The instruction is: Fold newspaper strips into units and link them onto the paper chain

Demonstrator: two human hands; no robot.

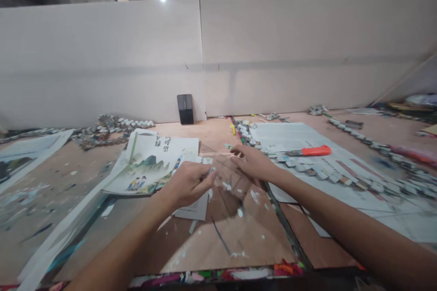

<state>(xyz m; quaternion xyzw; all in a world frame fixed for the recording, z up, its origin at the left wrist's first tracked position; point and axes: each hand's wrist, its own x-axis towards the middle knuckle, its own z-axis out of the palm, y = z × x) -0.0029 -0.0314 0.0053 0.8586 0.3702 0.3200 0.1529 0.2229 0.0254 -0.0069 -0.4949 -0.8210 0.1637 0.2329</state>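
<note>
My left hand [187,183] is closed in a pinch near the middle of the table, holding a small thin thing I cannot make out. It rests over a grey sheet of paper [195,209] next to an illustrated booklet [150,163]. My right hand [251,162] lies flat with fingers stretched out on a clear glass pane [239,227] that covers the wooden table. Small white scraps dot the pane.
An orange utility knife [316,150] lies on large white sheets [341,177] at the right, amid rows of small folded paper pieces [355,136]. A dark phone [185,109] leans against the white wall. More folded pieces [112,125] are piled at the back left.
</note>
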